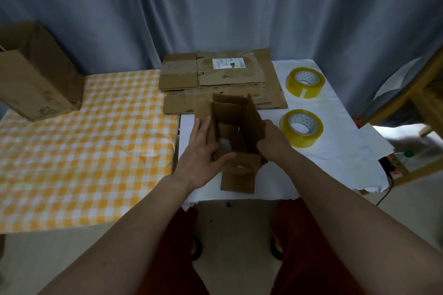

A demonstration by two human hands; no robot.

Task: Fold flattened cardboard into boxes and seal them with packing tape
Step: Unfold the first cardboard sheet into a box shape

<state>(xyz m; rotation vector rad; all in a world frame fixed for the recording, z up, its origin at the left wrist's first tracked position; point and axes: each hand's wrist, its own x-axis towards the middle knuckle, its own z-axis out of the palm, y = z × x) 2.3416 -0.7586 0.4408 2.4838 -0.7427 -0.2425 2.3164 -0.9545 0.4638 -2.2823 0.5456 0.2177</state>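
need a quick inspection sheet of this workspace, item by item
surface: white-covered table; yellow checked cloth on the table beside it.
job's things: small brown cardboard box, half erected, flaps open; stack of flattened brown cardboard behind it; two yellowish packing tape rolls, untouched.
clutter: large brown carton, far left.
grippers: left hand flat against the box's left wall; right hand at its right wall, grip unclear.
cables: dark cable hanging at right edge.
surroundings: grey curtain; wooden frame on the right.

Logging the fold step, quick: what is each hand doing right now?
Left hand: open, fingers straight against the box.
Right hand: on the box's right wall; grip cannot be told.
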